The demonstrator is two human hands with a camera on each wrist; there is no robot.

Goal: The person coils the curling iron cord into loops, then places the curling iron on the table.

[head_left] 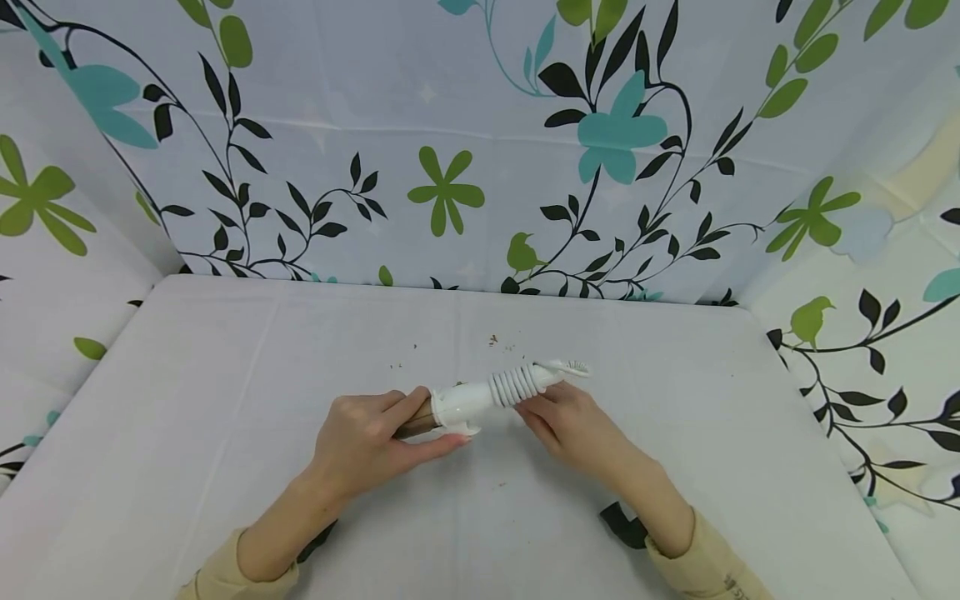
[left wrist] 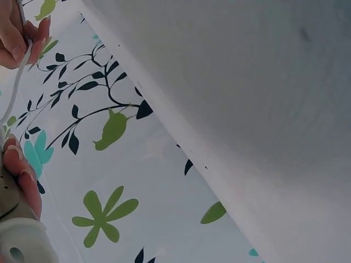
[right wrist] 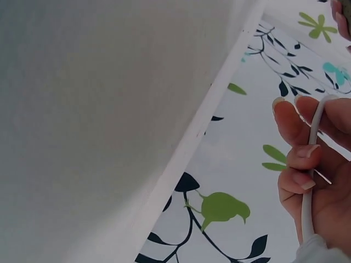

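What looks like a curling iron, with a white handle (head_left: 463, 402) and a brown barrel (head_left: 422, 421), is held above the table, slanting up to the right. My left hand (head_left: 367, 442) grips the barrel, its thumb along the white lever (head_left: 461, 430). Several turns of white cord (head_left: 513, 386) wrap the handle's right part, and a ribbed cord sleeve (head_left: 576, 367) sticks out at the end. Just under that end, my right hand (head_left: 581, 427) holds the cord. The right wrist view shows the cord (right wrist: 313, 131) running through its curled fingers (right wrist: 303, 156).
Beneath the hands lies a white-covered table (head_left: 225, 358). Small brown crumbs (head_left: 492, 340) are scattered behind the iron. A leaf-patterned curtain (head_left: 360, 108) borders the back and sides. Dark pieces (head_left: 624, 527) show beside both wrists.
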